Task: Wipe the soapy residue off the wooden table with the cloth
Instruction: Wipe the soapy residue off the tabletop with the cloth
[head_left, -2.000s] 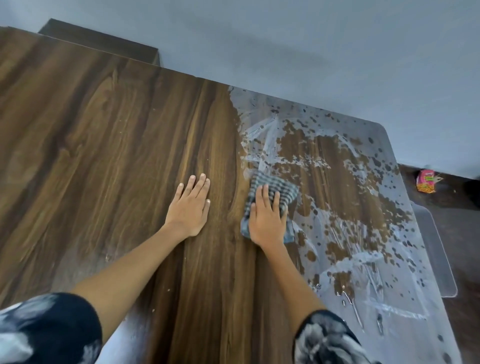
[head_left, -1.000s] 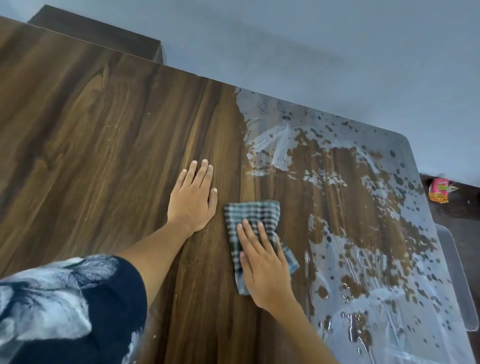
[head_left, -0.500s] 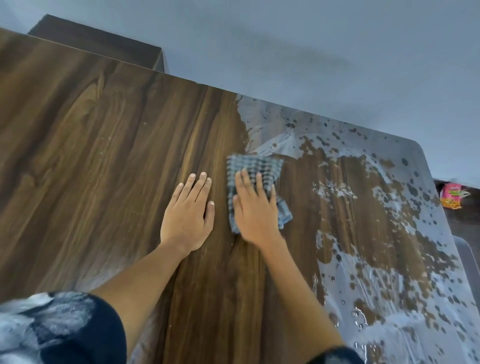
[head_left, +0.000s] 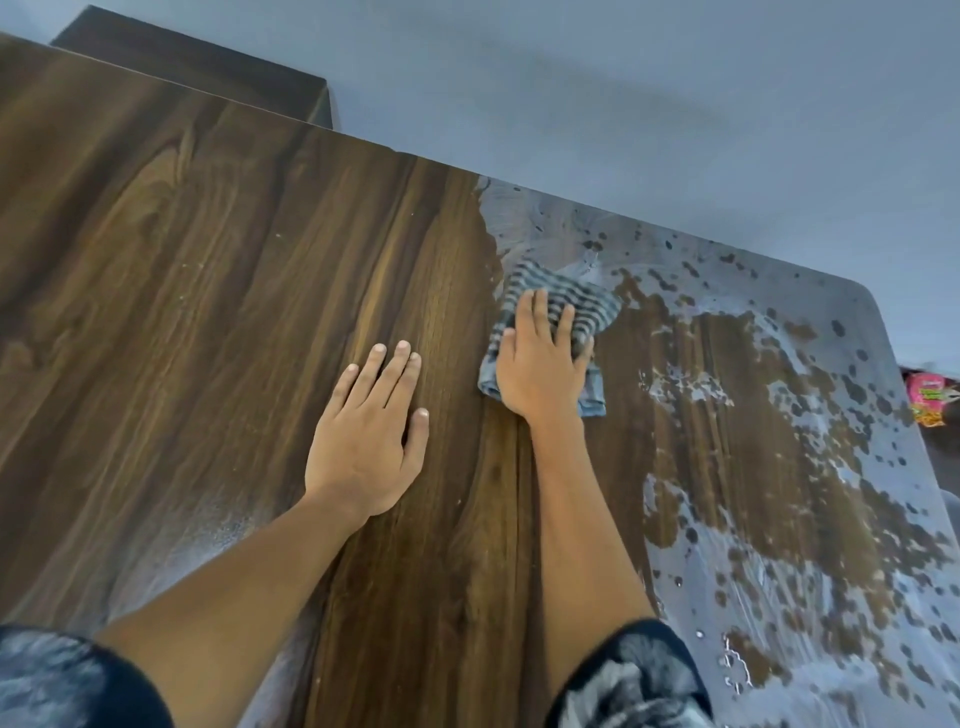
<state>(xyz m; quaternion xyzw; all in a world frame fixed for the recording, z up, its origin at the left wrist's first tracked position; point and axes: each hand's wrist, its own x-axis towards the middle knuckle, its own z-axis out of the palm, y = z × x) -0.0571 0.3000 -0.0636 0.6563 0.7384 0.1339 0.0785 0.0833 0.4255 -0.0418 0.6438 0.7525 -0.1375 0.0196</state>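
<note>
A dark wooden table (head_left: 208, 291) fills the view. Its right part is covered in pale soapy residue (head_left: 810, 530), patchy and streaked, reaching up to the far edge. A folded blue-and-white checked cloth (head_left: 587, 306) lies at the left border of the soapy patch, near the far edge. My right hand (head_left: 540, 364) presses flat on the cloth, fingers spread over it. My left hand (head_left: 369, 436) rests flat on the dry wood to the left of the cloth, holding nothing.
A pale blue wall (head_left: 623, 104) stands right behind the table's far edge. A dark wooden block (head_left: 208, 67) sits behind the table at the upper left. A pink and yellow packet (head_left: 927, 397) lies beyond the table's right edge.
My right hand has pushed the cloth away from me toward the far edge, into the soapy patch, after pulling it back a second ago. My left hand has stayed flat in place.
</note>
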